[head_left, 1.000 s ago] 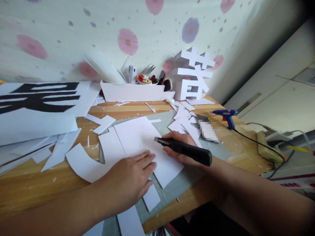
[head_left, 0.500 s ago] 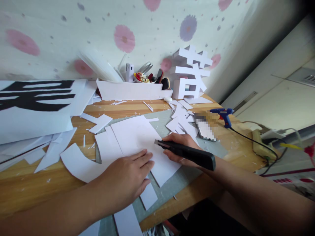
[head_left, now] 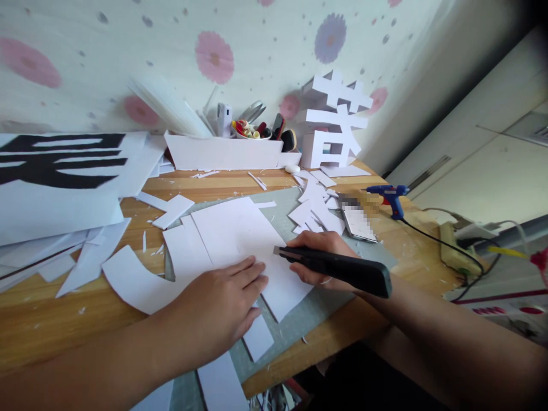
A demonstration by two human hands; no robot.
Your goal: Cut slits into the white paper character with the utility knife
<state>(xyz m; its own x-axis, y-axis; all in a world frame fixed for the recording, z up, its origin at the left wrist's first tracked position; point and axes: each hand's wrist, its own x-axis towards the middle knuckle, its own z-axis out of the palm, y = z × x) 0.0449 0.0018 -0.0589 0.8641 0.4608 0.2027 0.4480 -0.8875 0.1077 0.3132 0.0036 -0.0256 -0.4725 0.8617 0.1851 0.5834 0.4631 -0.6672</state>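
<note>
My right hand (head_left: 322,257) is closed around a black utility knife (head_left: 342,269), its short blade pointing left just over a white foam board sheet (head_left: 240,228). Whether the blade tip touches the board I cannot tell. Flat on the same board rests my left hand (head_left: 233,297), fingers stretched out and pressing it down. Under the sheet lies a grey-green cutting mat (head_left: 282,197). A curved white piece (head_left: 135,279) is at the left, partly behind my left forearm. White strips (head_left: 259,338) stick out below my left hand.
White offcuts (head_left: 314,200) pile up beyond the right hand, near a phone-like device (head_left: 358,222). A blue glue gun (head_left: 391,197) with its cord lies right. At the back stand a white box of supplies (head_left: 222,153) and a white built-up character (head_left: 334,128). Printed sheets (head_left: 60,211) lie left.
My right hand has drawn the utility knife slightly to the right over the board. My left hand stays flat in its place. The view has shifted a little.
</note>
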